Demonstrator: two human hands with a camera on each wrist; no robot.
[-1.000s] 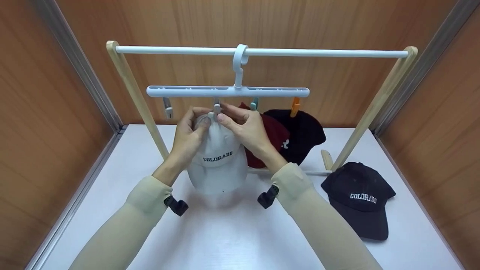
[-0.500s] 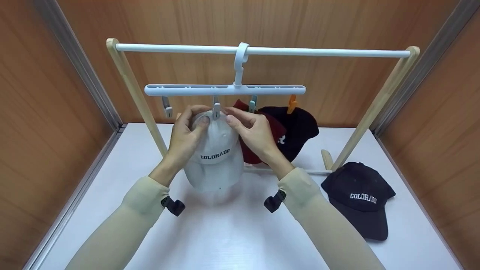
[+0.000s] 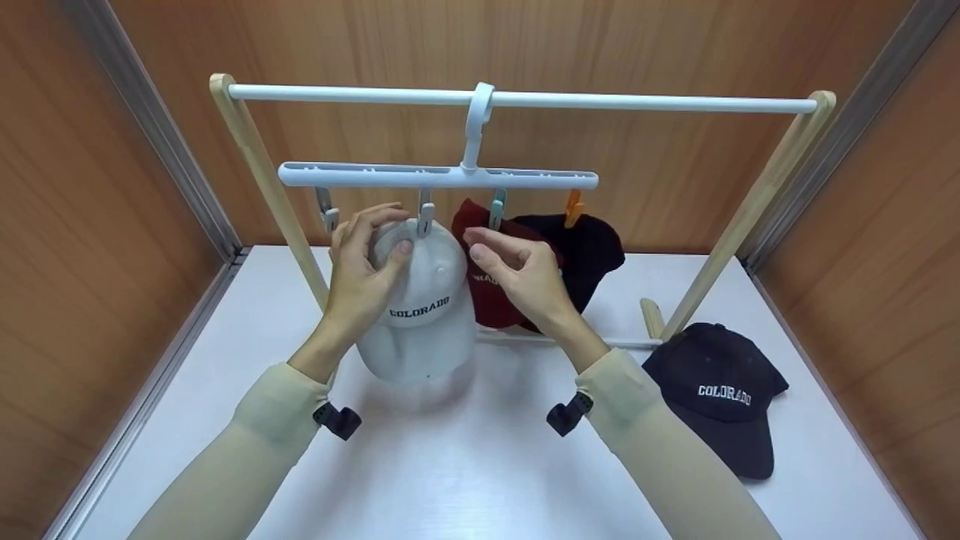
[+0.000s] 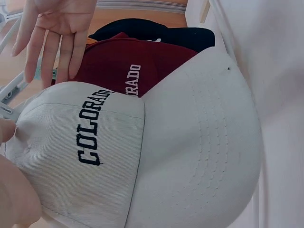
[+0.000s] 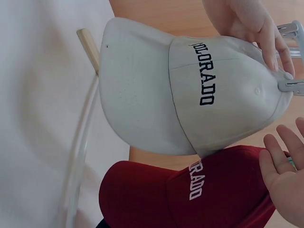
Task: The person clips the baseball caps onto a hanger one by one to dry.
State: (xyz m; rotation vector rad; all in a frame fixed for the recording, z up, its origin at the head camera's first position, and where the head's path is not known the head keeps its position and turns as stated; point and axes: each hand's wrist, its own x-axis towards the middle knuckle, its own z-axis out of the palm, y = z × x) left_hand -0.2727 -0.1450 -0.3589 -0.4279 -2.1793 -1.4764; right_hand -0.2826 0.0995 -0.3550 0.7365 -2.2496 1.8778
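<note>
In the head view a white cap with dark COLORADO lettering hangs brim-down from a grey clip on the pale blue hanger. My left hand holds the cap's crown at its left side, thumb in front and fingers behind. My right hand is off the white cap, fingers loosely bent with nothing in them. It overlaps a dark red cap, which hangs from a teal clip. The right wrist view shows the grey clip's jaws over the edge of the white cap.
A black cap hangs from an orange clip further right. Another grey clip hangs at the hanger's left end without a cap. The rack's white bar carries the hanger. A navy COLORADO cap lies on the table at right.
My right hand has let go of the white cap's top and moved right and down. The hanger and hung caps have shifted slightly left; my left hand moved left with the white cap.
</note>
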